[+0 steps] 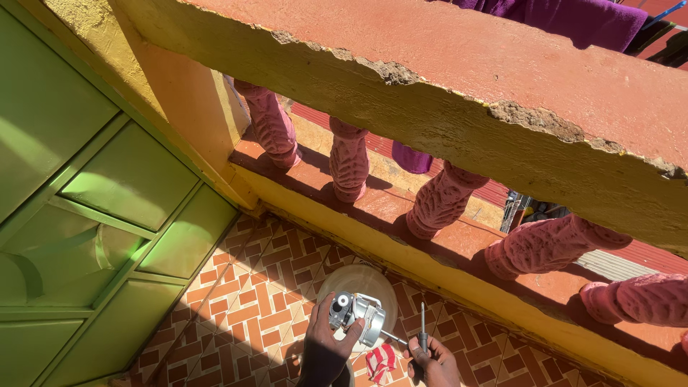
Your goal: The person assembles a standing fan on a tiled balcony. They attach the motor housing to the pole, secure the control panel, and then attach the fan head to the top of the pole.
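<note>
While left hand (324, 351) is gripping metal lamp base (358, 315) against white globe (358, 287) at bottom centre, right hand (433, 358) is holding screwdriver (422, 326) clamped upright, tip clear of base; fastening looking unfinished, red-white cloth (380, 362) lying between hands on tiled floor (244, 315)

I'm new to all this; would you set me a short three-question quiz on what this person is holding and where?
1. True or false: the left hand grips a small metal motor-like part.
2. Which tool does the right hand hold upright? A) hammer B) screwdriver C) pliers
3. What lies on the patterned floor tiles between the two hands?

Key: 1 true. 2 B. 3 A red and white cloth; a pale round dome sits behind the metal part.
</note>
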